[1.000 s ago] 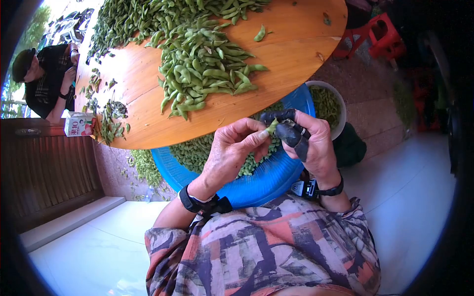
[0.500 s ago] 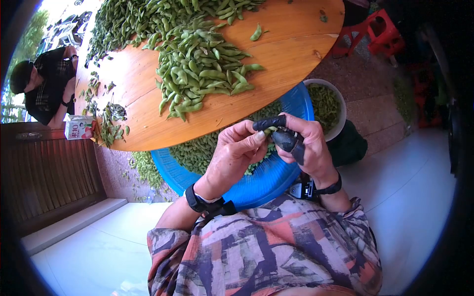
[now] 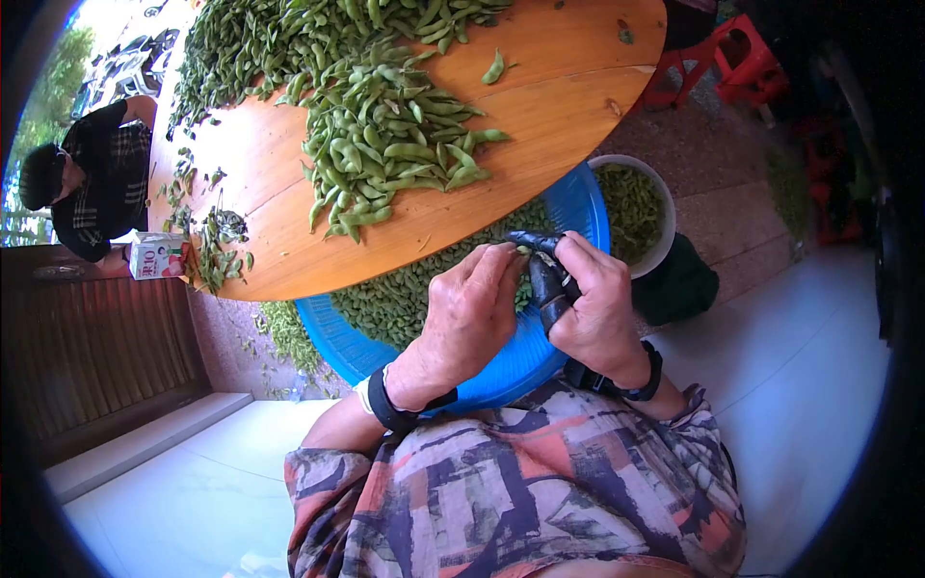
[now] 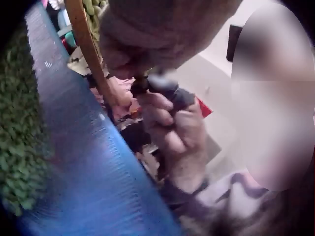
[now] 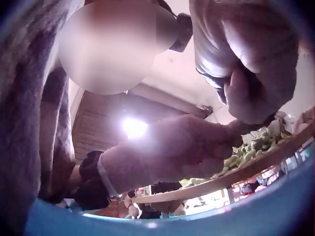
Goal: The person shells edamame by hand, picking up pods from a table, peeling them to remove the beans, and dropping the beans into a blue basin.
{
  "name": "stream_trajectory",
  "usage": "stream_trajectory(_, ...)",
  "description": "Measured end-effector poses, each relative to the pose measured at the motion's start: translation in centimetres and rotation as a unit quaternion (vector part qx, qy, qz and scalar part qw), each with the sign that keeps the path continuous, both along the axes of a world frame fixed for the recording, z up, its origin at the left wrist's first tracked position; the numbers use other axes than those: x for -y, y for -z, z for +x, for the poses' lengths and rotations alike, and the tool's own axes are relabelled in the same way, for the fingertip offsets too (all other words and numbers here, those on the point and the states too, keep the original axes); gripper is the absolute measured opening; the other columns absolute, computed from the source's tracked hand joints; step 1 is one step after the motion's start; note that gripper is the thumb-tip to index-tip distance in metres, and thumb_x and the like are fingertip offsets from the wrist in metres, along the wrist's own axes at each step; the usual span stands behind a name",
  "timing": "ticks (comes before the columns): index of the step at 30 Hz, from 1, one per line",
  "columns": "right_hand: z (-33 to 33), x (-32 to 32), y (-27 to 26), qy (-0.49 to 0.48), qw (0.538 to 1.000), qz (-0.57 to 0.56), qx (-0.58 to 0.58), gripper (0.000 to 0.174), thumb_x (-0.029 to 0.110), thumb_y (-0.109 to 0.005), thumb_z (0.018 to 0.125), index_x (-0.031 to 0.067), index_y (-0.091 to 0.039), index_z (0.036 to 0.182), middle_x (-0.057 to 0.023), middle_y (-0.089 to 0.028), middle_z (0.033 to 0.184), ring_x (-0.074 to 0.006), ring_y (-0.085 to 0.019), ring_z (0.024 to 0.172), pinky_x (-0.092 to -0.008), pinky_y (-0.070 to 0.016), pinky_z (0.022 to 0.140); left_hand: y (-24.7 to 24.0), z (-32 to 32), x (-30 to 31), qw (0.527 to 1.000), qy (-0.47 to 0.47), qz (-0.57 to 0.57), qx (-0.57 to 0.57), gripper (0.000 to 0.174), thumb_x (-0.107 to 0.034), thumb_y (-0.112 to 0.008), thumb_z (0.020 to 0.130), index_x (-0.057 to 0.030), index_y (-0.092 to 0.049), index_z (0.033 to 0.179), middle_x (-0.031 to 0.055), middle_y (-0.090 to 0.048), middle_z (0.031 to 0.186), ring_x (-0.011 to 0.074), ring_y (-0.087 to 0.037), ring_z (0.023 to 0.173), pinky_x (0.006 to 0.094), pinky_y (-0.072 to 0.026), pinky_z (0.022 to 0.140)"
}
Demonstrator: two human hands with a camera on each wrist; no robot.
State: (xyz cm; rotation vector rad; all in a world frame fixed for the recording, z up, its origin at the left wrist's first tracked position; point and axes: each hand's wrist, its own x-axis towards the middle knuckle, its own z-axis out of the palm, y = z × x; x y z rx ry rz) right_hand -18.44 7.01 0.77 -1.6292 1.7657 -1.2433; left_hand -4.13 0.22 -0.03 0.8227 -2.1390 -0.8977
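Observation:
Over the blue basket (image 3: 583, 207) of shelled green beans (image 3: 385, 306), both hands meet fingertip to fingertip. The left hand (image 3: 464, 313), back turned up, pinches a small green pod (image 3: 523, 250), mostly hidden between the fingers. The right hand (image 3: 599, 313) has black coverings on its thumb and forefinger and grips the pod's other side. In the left wrist view the right hand (image 4: 172, 123) shows curled fingers below the left hand (image 4: 157, 34). The right wrist view has the left hand (image 5: 177, 142) reaching toward the right hand (image 5: 246, 59).
A wooden table (image 3: 549, 116) bears a heap of pods (image 3: 385, 135), scattered leaves and a small carton (image 3: 157, 256). Another person (image 3: 101, 178) sits at its far left. To the right are a white bucket (image 3: 665, 207) of green pieces, a dark green bundle (image 3: 679, 279) and a red stool (image 3: 747, 63).
The left hand has rolled over so its back faces up, and the right thumb and forefinger have closed in around the pod. The seated person's arm has lowered toward the carton.

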Motion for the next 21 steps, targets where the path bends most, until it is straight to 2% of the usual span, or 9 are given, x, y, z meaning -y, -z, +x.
stream_trajectory(3,-0.3,-0.2,0.3,-0.015,1.000,-0.013,-0.024,0.025,-0.004,-0.056,0.067,-0.0018,-0.053,0.092,-0.0202,-0.051,0.081,-0.0433,-0.055,0.077,-0.0458,-0.0463,0.065,0.5,0.5,0.3,0.996,0.049,0.074,-0.002,0.002,0.000,-0.058,0.090,0.0014,-0.060,0.089,0.0126,-0.059,0.068,0.0231,-0.062,0.059,0.0330,-0.0472,0.052)
stream_trajectory(5,-0.6,-0.2,0.4,-0.033,0.999,-0.018,-0.026,0.027,-0.005,-0.056,0.065,-0.0017,-0.052,0.092,-0.0203,-0.051,0.081,-0.0438,-0.055,0.077,-0.0466,-0.0462,0.065,0.7,0.8,0.3,0.986,0.058,0.157,0.005,0.011,0.004,-0.060,0.087,0.0027,-0.057,0.097,0.0189,-0.058,0.077,0.0380,-0.060,0.067,0.0409,-0.0478,0.056)
stream_trajectory(7,-0.8,-0.2,0.6,-0.055,0.997,-0.043,-0.028,0.030,-0.005,-0.056,0.064,-0.0020,-0.051,0.093,-0.0205,-0.050,0.082,-0.0444,-0.055,0.078,-0.0479,-0.0461,0.066,0.8,0.4,0.3,0.990,0.060,0.127,-0.012,0.010,0.004,-0.059,0.087,0.0027,-0.056,0.096,0.0185,-0.056,0.076,0.0376,-0.059,0.066,0.0419,-0.0473,0.056)
stream_trajectory(9,-0.7,-0.2,0.7,-0.047,0.998,-0.045,-0.020,0.029,-0.004,-0.055,0.064,-0.0020,-0.051,0.093,-0.0202,-0.050,0.080,-0.0445,-0.054,0.077,-0.0472,-0.0460,0.066,0.7,-0.1,0.3,0.999,0.038,-0.016,0.004,0.008,0.004,-0.060,0.086,0.0020,-0.054,0.092,0.0172,-0.054,0.072,0.0367,-0.057,0.063,0.0425,-0.0472,0.056)
stream_trajectory(13,-1.4,-0.1,0.4,-0.045,0.999,-0.021,0.017,0.023,-0.003,-0.054,0.067,-0.0013,-0.054,0.090,-0.0187,-0.051,0.074,-0.0419,-0.055,0.070,-0.0427,-0.0454,0.061,1.1,0.1,0.6,0.998,0.052,-0.041,0.008,0.008,0.003,-0.059,0.087,0.0018,-0.051,0.088,0.0152,-0.051,0.068,0.0338,-0.056,0.060,0.0403,-0.0463,0.056)
stream_trajectory(16,-2.1,-0.2,-0.3,-0.047,0.976,0.113,0.178,0.015,-0.001,-0.056,0.071,-0.0002,-0.057,0.086,-0.0175,-0.053,0.068,-0.0378,-0.055,0.062,-0.0385,-0.0438,0.057,0.4,0.9,1.4,0.935,0.107,0.339,-0.006,0.018,-0.013,-0.049,0.099,-0.0001,-0.051,0.087,0.0061,-0.054,0.065,0.0146,-0.053,0.057,0.0294,-0.0427,0.052)
stream_trajectory(17,-2.1,-0.2,-0.2,-0.047,0.976,0.113,0.178,0.015,-0.001,-0.056,0.071,-0.0002,-0.057,0.086,-0.0175,-0.053,0.068,-0.0378,-0.055,0.062,-0.0385,-0.0438,0.057,0.5,1.0,1.6,0.935,0.107,0.339,-0.006,0.018,-0.013,-0.049,0.099,-0.0001,-0.051,0.087,0.0061,-0.054,0.065,0.0146,-0.053,0.057,0.0294,-0.0427,0.052)
stream_trajectory(19,-2.0,-0.2,0.2,-0.044,0.970,0.130,0.201,0.011,0.001,-0.059,0.074,0.0004,-0.058,0.085,-0.0169,-0.055,0.066,-0.0349,-0.055,0.057,-0.0361,-0.0428,0.055,0.7,1.2,1.9,0.841,0.136,0.514,-0.102,0.024,-0.020,-0.046,0.102,-0.0031,-0.052,0.086,0.0034,-0.058,0.067,0.0099,-0.053,0.057,0.0258,-0.0431,0.052)
stream_trajectory(21,-1.7,-0.2,0.5,-0.045,0.987,0.075,0.138,0.012,0.000,-0.059,0.074,0.0003,-0.058,0.086,-0.0166,-0.055,0.068,-0.0355,-0.056,0.060,-0.0368,-0.0435,0.056,1.1,1.4,2.0,0.829,0.133,0.531,-0.112,0.023,-0.021,-0.048,0.101,-0.0044,-0.053,0.086,0.0037,-0.058,0.068,0.0098,-0.052,0.055,0.0244,-0.0439,0.053)
